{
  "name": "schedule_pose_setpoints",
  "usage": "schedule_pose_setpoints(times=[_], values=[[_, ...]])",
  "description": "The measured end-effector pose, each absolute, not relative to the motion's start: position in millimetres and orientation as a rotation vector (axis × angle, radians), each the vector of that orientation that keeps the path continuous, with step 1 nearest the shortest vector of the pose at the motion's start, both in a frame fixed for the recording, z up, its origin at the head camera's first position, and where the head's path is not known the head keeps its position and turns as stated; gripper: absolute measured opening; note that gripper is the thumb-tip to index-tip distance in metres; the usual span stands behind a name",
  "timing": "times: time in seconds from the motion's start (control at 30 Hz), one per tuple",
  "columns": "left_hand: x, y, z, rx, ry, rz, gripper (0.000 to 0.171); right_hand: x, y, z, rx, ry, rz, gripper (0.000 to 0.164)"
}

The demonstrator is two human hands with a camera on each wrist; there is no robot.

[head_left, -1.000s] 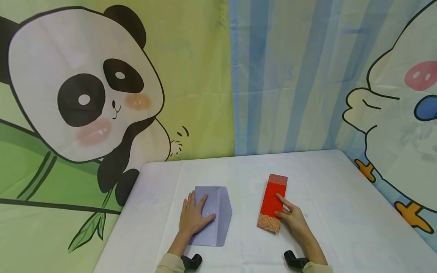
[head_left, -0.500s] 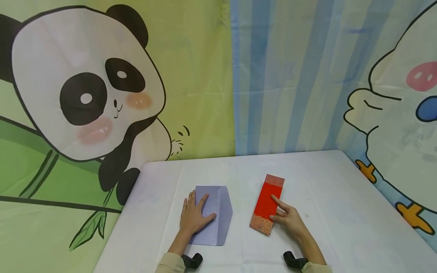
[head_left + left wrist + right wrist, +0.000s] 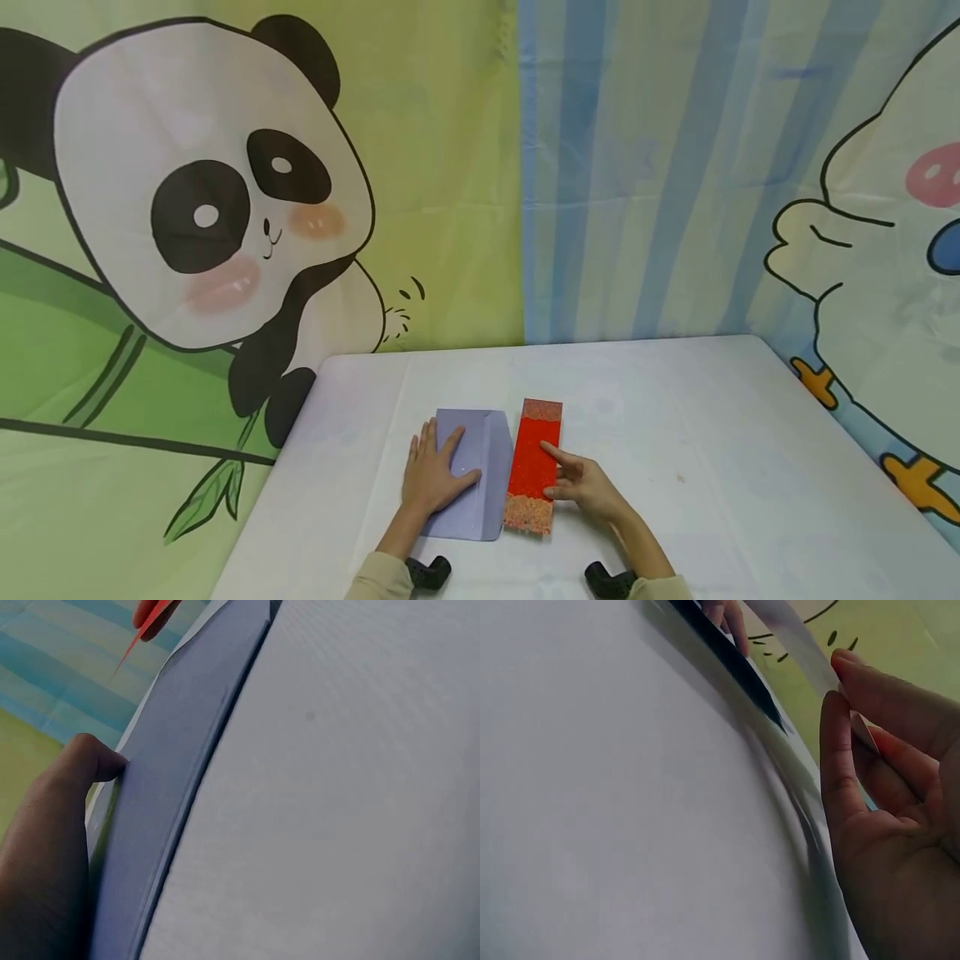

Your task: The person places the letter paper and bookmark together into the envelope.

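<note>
A lilac envelope (image 3: pixel 497 454) lies on the table, its flap unfolded to the right. My left hand (image 3: pixel 435 475) rests flat across the envelope's left part with fingers spread. In the left wrist view the thumb touches the envelope (image 3: pixel 165 757) near its edge. My right hand (image 3: pixel 592 492) pinches the right edge of a long red card (image 3: pixel 534 454) with speckled gold-pink ends. The card stands close beside the flap. From the right wrist view, the thumb and fingers hold the card's pale back (image 3: pixel 806 645) off the table. The fingertips behind the card are hidden.
A white cloth covers the table (image 3: pixel 675 433). Behind it hang a green curtain (image 3: pixel 450 167) with a printed panda and a striped blue curtain (image 3: pixel 637 167). Black devices (image 3: pixel 429 573) are strapped at both wrists.
My right hand has carried the red card leftward, from well apart to right beside the envelope's flap, and the card has turned slightly. The left hand stays on the envelope.
</note>
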State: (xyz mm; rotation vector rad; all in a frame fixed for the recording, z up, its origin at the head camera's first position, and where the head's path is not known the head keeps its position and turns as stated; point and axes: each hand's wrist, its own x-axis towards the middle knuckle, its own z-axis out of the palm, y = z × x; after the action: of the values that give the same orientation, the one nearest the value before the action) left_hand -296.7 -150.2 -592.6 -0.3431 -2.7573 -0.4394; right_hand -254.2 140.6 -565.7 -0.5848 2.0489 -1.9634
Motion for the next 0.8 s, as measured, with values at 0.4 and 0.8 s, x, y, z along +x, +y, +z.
schedule_pose_setpoints(times=[0.4, 0.8], values=[[-296, -151, -595, -0.347, -2.74, -0.413, 0.078, -264, 116, -568, -0.651, 2.044, -1.862, 0.071], [-296, -149, -593, -0.334, -2.763, -0.384, 0.079, -251, 90, -536, -0.401, 2.543, -1.74, 0.041]])
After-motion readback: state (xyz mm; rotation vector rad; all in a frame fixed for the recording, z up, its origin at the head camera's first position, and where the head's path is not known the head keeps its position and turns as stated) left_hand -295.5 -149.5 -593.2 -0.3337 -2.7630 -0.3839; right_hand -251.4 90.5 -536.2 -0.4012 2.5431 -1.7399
